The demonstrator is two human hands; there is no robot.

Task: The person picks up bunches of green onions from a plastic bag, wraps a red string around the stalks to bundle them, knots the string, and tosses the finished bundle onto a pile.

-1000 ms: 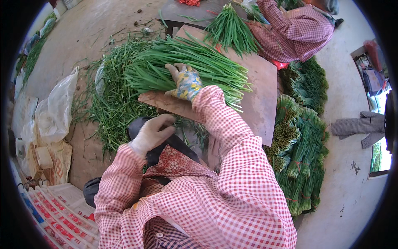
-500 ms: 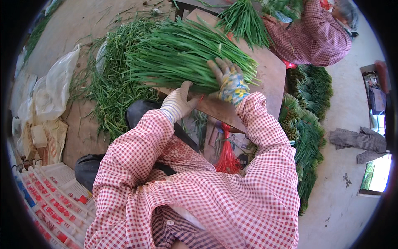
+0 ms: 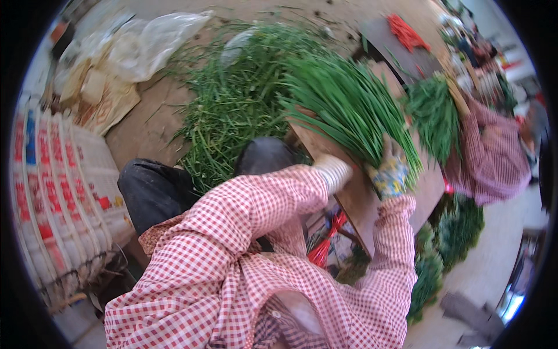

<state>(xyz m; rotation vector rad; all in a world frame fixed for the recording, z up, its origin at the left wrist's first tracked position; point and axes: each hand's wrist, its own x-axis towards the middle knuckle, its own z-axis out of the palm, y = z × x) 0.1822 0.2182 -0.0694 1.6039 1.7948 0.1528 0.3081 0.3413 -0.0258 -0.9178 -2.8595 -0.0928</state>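
Note:
A large loose bunch of green chives [image 3: 349, 110] lies across a small brown wooden table [image 3: 430, 192] in front of me. Over its pale cut ends rests my right hand [image 3: 388, 171], in a blue-and-yellow patterned glove; the fingers are stretched out flat against the stalks, thumb apart. My left hand [image 3: 339, 173], gloved with a striped cuff, is off the bunch at the table's near edge. Motion smears its fingers, so their pose cannot be read. Below that hand hangs a bundle of red ties [image 3: 326, 241], beside the table.
A heap of loose green leaves [image 3: 232, 110] covers the floor left of the table. Beyond my right arm, a person [image 3: 491, 145] in a checked shirt works with another bunch of chives [image 3: 433, 110]. Stacked bunches [image 3: 459, 232] stand at right; a white-and-red woven sack [image 3: 64, 186] stands at left.
My view has turned, shifting the scene. My left hand has come away from the bunch and moved down to the table's near edge. My right hand stays on the cut ends.

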